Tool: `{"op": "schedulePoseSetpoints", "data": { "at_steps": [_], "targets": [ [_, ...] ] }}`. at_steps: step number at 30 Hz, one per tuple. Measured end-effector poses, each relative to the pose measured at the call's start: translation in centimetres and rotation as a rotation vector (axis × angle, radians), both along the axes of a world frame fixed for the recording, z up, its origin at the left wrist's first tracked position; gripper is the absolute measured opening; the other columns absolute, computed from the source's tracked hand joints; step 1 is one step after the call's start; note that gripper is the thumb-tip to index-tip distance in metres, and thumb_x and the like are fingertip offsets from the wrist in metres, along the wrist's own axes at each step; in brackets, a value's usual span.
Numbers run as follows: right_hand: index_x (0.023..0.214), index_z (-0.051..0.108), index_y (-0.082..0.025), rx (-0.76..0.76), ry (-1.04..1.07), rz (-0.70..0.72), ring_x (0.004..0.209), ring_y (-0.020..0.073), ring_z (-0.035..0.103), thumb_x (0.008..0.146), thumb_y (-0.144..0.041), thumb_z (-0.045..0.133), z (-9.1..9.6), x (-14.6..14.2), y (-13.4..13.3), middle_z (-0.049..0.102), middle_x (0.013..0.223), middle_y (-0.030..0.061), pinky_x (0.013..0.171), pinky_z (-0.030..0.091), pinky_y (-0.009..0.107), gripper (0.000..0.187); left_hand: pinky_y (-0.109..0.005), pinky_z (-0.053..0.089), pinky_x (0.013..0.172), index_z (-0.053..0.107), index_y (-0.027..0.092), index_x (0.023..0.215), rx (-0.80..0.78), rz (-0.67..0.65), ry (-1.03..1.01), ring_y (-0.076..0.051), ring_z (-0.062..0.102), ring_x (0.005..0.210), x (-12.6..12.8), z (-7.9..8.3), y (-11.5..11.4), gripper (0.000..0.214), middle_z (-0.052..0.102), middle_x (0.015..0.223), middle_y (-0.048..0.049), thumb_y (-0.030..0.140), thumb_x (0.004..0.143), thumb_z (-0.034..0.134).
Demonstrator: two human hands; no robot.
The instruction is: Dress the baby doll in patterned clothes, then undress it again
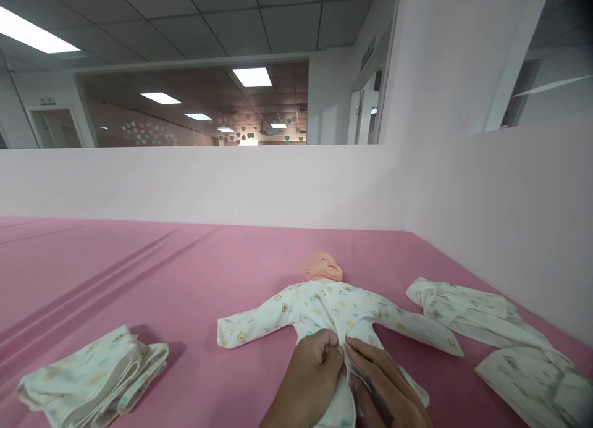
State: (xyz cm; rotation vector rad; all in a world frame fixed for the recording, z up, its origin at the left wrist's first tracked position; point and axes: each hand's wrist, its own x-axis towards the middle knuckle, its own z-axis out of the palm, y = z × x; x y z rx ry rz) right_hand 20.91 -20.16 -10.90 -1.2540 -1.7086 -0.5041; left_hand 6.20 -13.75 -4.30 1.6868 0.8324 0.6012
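Observation:
A baby doll [324, 267] lies on its back on a pink sheet, its head away from me. It wears a white, printed baby bodysuit [319, 301] with both long sleeves spread out sideways. At the middle of the front opening, my left hand [312, 369] pinches the fabric edge between thumb and bent fingers. Close beside it, my right hand [384, 378] has its fingers together on the other edge of the same garment. The right thumb and the spot between the hands are partly hidden. Below the hands the front edges hang apart.
A folded printed cloth [92, 375] lies at the left on the pink sheet [194, 292]. Crumpled white printed garments [482, 314] lie at the right, near the white wall [509, 218]. Another white wall with a window stands behind the doll.

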Motion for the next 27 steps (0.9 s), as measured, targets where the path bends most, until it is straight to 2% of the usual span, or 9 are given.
{"op": "schedulePoseSetpoints", "data": {
  "at_steps": [6, 12, 15, 19, 23, 27],
  "targets": [
    [0.115, 0.066, -0.024, 0.011, 0.096, -0.028, 0.105, 0.0213, 0.064, 0.091, -0.027, 0.053, 0.1, -0.9, -0.1, 0.068, 0.112, 0.006, 0.087, 0.057, 0.03, 0.027, -0.02, 0.024, 0.051, 0.038, 0.018, 0.067, -0.015, -0.011, -0.062, -0.007, 0.028, 0.055, -0.1, -0.4, 0.2, 0.018, 0.032, 0.06, 0.007, 0.023, 0.083, 0.043],
    [0.114, 0.067, -0.023, 0.022, 0.111, -0.022, 0.102, 0.0209, 0.065, 0.091, -0.027, 0.053, 0.4, -1.2, -0.2, 0.069, 0.109, 0.0063, 0.086, 0.058, 0.03, 0.027, -0.02, 0.025, 0.047, 0.042, 0.018, 0.07, -0.114, -0.092, -0.113, -0.006, 0.035, 0.049, -0.2, -0.5, 0.6, 0.014, 0.043, 0.058, 0.0069, 0.023, 0.083, 0.045],
    [0.113, 0.067, -0.024, 0.021, 0.109, -0.029, 0.102, 0.0208, 0.066, 0.091, -0.028, 0.053, 0.4, -1.1, -0.2, 0.069, 0.108, 0.0061, 0.086, 0.058, 0.029, 0.027, -0.02, 0.028, 0.048, 0.043, 0.018, 0.071, -0.114, -0.082, -0.11, -0.006, 0.037, 0.049, -0.2, -0.4, 0.5, 0.011, 0.046, 0.06, 0.0064, 0.022, 0.082, 0.044],
    [0.115, 0.066, -0.024, 0.03, 0.088, -0.03, 0.102, 0.0203, 0.066, 0.092, -0.026, 0.052, 0.2, -0.9, -0.3, 0.069, 0.109, 0.0053, 0.087, 0.057, 0.029, 0.028, -0.02, 0.028, 0.049, 0.04, 0.019, 0.07, -0.063, -0.04, -0.051, -0.007, 0.035, 0.052, 0.1, -0.6, 0.2, 0.013, 0.043, 0.062, 0.0063, 0.023, 0.082, 0.043],
    [0.116, 0.065, -0.024, 0.039, 0.083, -0.029, 0.103, 0.0198, 0.065, 0.092, -0.025, 0.051, 0.2, -1.0, -0.3, 0.068, 0.11, 0.0046, 0.088, 0.057, 0.028, 0.028, -0.02, 0.027, 0.053, 0.037, 0.019, 0.067, 0.092, 0.023, 0.042, -0.008, 0.033, 0.06, 0.1, -0.7, 0.1, 0.017, 0.039, 0.065, 0.0052, 0.024, 0.082, 0.043],
    [0.115, 0.066, -0.024, 0.019, 0.131, -0.053, 0.102, 0.0196, 0.065, 0.092, -0.029, 0.05, 0.3, -1.2, -0.3, 0.067, 0.111, 0.0048, 0.084, 0.058, 0.026, 0.028, -0.022, 0.028, 0.057, 0.043, 0.018, 0.071, 0.153, -0.003, 0.059, -0.01, 0.038, 0.066, 0.0, -0.7, 0.0, 0.022, 0.042, 0.068, 0.0034, 0.031, 0.088, 0.04]
  ]
}}
